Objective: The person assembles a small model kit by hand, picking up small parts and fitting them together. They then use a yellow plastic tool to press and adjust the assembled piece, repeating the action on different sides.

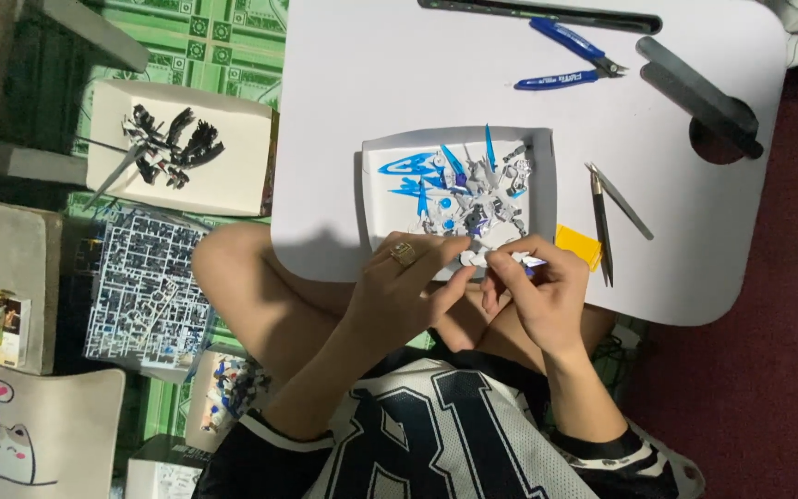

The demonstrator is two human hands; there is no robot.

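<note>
Both hands meet at the near edge of the white table (344, 111) — the left hand (408, 286) and right hand (538, 296) each pinch, fingertips closed, a small white model part (480, 258), seemingly one piece — just near of the white tray (543, 176) of blue and grey parts.
</note>
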